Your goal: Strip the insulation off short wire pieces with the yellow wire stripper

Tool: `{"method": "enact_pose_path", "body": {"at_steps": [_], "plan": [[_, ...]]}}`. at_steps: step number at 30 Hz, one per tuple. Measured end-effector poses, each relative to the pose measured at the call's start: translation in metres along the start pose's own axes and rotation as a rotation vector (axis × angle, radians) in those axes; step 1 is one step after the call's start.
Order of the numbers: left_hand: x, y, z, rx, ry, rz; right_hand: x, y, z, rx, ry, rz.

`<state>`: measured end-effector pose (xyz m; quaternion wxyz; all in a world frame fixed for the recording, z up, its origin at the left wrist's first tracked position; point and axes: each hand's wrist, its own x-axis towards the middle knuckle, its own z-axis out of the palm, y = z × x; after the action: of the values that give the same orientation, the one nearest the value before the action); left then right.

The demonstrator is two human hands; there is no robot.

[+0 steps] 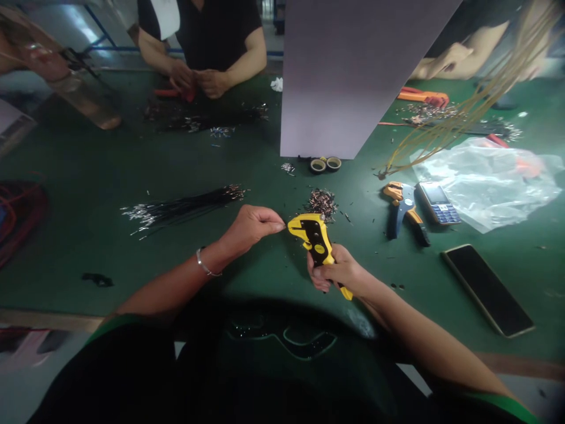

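My right hand (333, 268) is wrapped round the handles of a yellow and black wire stripper (315, 235), its head tilted up and to the left. Thumb and fingers of my left hand (258, 224) pinch together right at the stripper's jaws. A tiny dark end, seemingly of a thin black wire (285, 225), shows between those fingertips and the jaws; the rest is hidden. Left of my hands lies a bundle of black wires (189, 203) with bright ends at left and coppery ends at right. Just behind the stripper is a pile of small cut scraps (322, 201).
A second stripper (405, 206), a keypad phone (438, 203), a smartphone (489, 290) and a plastic bag (494, 182) lie at right. Two tape rolls (325, 165) sit before an upright grey panel (344, 76). Co-workers' hands (200, 82) work across the table. Red wires (20, 218) lie far left.
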<state>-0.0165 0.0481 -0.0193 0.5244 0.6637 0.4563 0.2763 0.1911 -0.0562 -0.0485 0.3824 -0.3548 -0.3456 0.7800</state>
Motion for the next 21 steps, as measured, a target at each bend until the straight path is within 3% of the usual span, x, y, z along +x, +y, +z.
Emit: {"method": "enact_pose_path", "body": {"at_steps": [21], "plan": [[0.0087,-0.0073,-0.0021,0.057,-0.007,-0.007,0.0068,0.0062,-0.0047,-0.031,-0.069,-0.008]]}}
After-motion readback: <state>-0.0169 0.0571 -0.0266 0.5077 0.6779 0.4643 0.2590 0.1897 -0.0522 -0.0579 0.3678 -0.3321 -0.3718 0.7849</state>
